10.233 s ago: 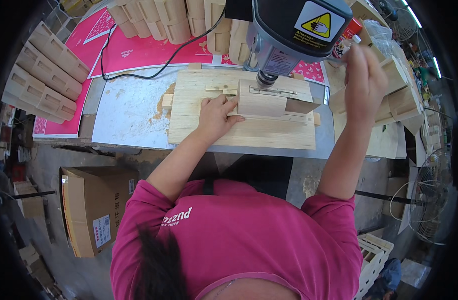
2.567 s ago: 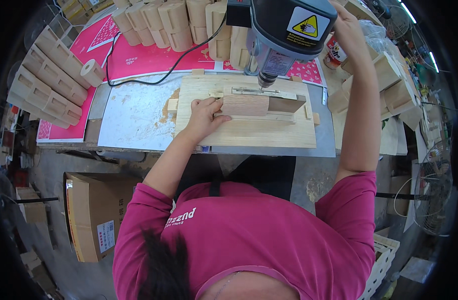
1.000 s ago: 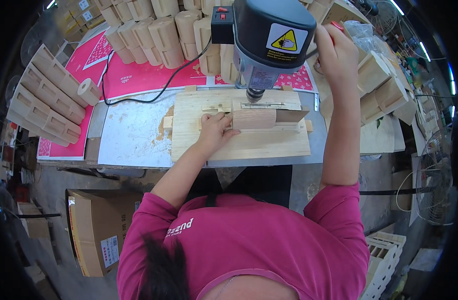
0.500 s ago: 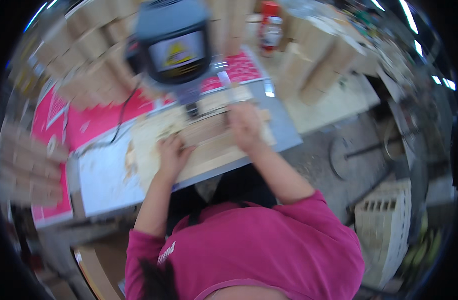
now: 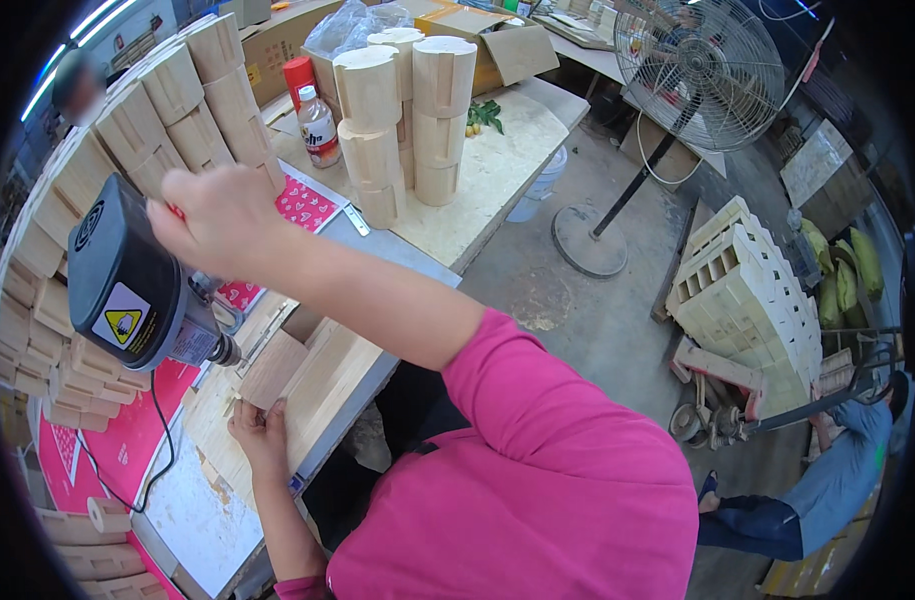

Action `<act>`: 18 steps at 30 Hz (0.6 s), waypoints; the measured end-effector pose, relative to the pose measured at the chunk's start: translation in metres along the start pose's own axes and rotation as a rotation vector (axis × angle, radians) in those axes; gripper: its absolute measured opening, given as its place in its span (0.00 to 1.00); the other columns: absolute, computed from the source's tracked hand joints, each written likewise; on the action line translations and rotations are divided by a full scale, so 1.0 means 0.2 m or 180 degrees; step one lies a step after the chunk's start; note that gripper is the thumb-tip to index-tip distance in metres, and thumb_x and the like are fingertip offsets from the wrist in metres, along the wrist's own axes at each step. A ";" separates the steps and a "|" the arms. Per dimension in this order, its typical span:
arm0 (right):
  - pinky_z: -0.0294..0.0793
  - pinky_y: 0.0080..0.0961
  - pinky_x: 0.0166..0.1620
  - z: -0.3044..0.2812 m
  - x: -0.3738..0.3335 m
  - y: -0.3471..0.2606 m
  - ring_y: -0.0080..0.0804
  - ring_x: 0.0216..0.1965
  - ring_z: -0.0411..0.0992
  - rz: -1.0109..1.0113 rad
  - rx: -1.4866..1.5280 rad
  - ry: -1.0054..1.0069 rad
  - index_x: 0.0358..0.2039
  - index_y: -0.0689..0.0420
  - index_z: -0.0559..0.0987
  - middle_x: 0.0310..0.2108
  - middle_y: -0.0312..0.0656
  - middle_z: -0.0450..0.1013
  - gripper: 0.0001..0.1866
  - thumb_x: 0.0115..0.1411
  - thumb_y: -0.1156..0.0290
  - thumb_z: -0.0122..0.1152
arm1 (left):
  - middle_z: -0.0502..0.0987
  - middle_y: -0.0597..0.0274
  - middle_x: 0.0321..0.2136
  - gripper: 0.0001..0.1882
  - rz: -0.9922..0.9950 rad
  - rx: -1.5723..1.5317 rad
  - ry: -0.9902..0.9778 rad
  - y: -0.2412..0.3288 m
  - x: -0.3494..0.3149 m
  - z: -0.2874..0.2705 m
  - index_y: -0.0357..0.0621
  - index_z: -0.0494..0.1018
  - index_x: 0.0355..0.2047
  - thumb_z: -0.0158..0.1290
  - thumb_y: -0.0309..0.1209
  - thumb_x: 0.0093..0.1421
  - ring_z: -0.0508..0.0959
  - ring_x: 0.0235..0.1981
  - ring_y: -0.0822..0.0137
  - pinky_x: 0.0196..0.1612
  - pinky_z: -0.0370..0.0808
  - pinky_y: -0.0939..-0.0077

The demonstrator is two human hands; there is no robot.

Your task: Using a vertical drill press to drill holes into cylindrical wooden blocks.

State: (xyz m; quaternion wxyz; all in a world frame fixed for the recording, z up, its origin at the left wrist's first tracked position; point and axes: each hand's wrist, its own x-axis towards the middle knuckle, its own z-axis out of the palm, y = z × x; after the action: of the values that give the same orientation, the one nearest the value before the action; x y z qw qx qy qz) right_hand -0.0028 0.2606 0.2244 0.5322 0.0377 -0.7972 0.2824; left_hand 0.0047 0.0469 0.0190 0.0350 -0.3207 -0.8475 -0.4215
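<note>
Many wooden cylinders (image 5: 172, 85) stand beside the drill (image 5: 117, 265).

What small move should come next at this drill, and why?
Perhaps ease the red knob down gently: the right hand seems to grip it, the left hand is at the wooden block's near end, and the drill points toward that block.

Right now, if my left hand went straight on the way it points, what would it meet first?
Most likely the wooden block, whose end your left hand seems to touch; depth is unclear.
</note>
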 end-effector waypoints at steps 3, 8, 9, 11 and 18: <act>0.68 0.35 0.25 0.11 0.14 0.13 0.47 0.19 0.70 0.0237 -0.0361 -0.0215 0.23 0.59 0.73 0.16 0.50 0.70 0.14 0.54 0.61 0.49 | 0.70 0.69 0.28 0.10 -0.0519 -0.0285 -0.0220 0.03 0.03 0.03 0.38 0.70 0.32 0.57 0.21 0.47 0.69 0.30 0.78 0.33 0.66 0.82; 0.70 0.35 0.29 0.08 0.08 0.16 0.43 0.23 0.73 0.0559 0.0746 -0.0696 0.34 0.60 0.73 0.23 0.49 0.73 0.18 0.54 0.56 0.50 | 0.66 0.73 0.25 0.14 -0.0864 -0.1246 0.0215 0.09 0.02 0.04 0.41 0.70 0.32 0.57 0.19 0.44 0.63 0.25 0.80 0.29 0.61 0.85; 0.70 0.35 0.31 0.02 0.04 0.15 0.41 0.25 0.73 0.0867 0.1263 -0.1029 0.39 0.60 0.73 0.24 0.48 0.74 0.21 0.54 0.55 0.51 | 0.66 0.73 0.25 0.14 -0.0880 -0.1247 0.0231 0.08 0.03 0.04 0.41 0.70 0.32 0.57 0.19 0.44 0.63 0.25 0.80 0.29 0.61 0.85; 0.69 0.37 0.39 -0.07 -0.06 0.25 0.48 0.35 0.72 0.1115 0.1525 -0.1861 0.41 0.55 0.73 0.30 0.50 0.73 0.23 0.50 0.53 0.54 | 0.64 0.74 0.23 0.13 -0.0660 -0.1198 0.0375 0.07 0.04 0.06 0.42 0.70 0.31 0.57 0.19 0.42 0.61 0.24 0.79 0.28 0.59 0.85; 0.69 0.36 0.40 -0.15 -0.65 0.45 0.43 0.39 0.71 0.0765 0.0002 -0.3088 0.34 0.56 0.78 0.32 0.49 0.73 0.18 0.44 0.60 0.63 | 0.62 0.71 0.24 0.13 -0.0764 -0.0946 0.0347 0.13 -0.01 -0.06 0.40 0.71 0.27 0.58 0.18 0.39 0.63 0.25 0.77 0.29 0.62 0.87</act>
State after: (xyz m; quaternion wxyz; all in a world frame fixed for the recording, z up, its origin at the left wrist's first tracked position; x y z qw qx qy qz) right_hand 0.0452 0.3195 0.0834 0.0637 0.0728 -0.9516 0.2918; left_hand 0.0189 0.0486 0.0447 -0.0174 -0.1957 -0.8050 -0.5598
